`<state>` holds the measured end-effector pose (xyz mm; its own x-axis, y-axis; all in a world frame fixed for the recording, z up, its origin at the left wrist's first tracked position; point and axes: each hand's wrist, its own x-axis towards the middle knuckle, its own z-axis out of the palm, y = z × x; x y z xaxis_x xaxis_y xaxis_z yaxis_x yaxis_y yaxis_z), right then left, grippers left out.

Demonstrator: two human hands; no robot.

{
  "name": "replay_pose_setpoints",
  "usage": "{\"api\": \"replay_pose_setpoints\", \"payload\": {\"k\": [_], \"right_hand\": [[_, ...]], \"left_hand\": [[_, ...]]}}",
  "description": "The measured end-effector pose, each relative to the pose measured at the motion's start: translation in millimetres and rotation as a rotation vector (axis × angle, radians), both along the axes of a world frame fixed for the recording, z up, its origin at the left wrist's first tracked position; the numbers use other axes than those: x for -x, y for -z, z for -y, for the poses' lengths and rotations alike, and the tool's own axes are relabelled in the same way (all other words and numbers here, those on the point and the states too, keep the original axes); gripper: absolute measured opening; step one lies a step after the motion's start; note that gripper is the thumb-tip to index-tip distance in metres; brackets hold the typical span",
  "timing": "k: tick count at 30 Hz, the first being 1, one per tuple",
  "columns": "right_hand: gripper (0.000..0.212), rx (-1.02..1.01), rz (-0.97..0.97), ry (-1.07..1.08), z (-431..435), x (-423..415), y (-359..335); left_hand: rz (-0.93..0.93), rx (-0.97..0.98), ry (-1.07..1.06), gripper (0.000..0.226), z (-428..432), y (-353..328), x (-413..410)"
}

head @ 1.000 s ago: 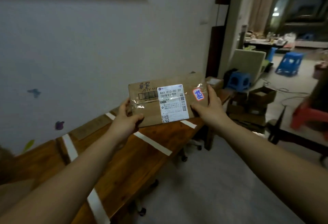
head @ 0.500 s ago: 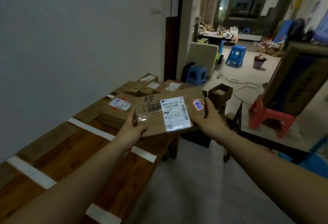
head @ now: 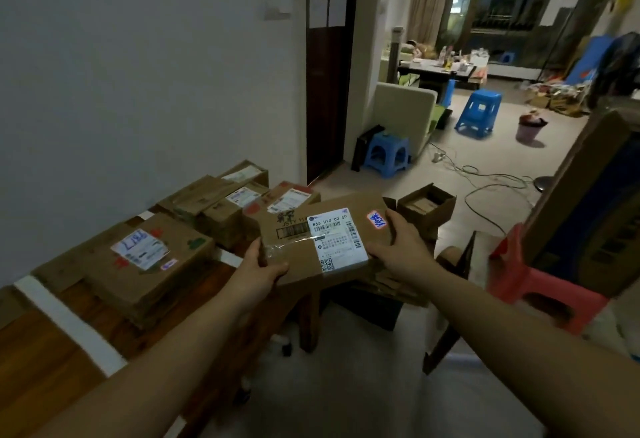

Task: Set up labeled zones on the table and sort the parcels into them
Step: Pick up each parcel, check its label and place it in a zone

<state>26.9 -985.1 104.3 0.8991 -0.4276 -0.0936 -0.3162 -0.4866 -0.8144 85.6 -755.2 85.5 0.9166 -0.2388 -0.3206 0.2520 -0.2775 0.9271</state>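
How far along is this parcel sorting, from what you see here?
Done: white tape strips divide the table, and several parcels already sit at its far end. In hand: both the left hand and right hand hold a flat parcel by the table's edge. Left: setting that one down in a zone. No zone labels show, and whether more parcels wait is unclear.

The label [head: 337, 240] on the parcel [head: 360, 207] has print too small to read. The parcel hides the fingers of the left hand [head: 263, 271] and right hand [head: 401, 250]. The table [head: 45, 351] runs off the left edge.
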Motion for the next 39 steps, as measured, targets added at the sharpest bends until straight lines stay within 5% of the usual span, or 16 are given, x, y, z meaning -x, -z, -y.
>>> {"api": "replay_pose_setpoints", "payload": {"k": [16, 30, 39], "right_hand": [[0.062, 0.163, -0.073, -0.322, 99.9, -206.1, 13.0], [0.065, 0.182, -0.122, -0.749, 160.2, -293.3, 82.5], [0.082, 0.119, -0.282, -1.004, 172.5, -298.6, 149.2]], "left_hand": [[-0.019, 0.0, -0.243, 0.077, 87.1, 22.2, -140.8], [-0.217, -0.064, -0.646, 0.062, 153.2, 59.1, -110.1], [-0.246, -0.162, -0.642, 0.095, 195.0, 98.9, -103.3]]}}
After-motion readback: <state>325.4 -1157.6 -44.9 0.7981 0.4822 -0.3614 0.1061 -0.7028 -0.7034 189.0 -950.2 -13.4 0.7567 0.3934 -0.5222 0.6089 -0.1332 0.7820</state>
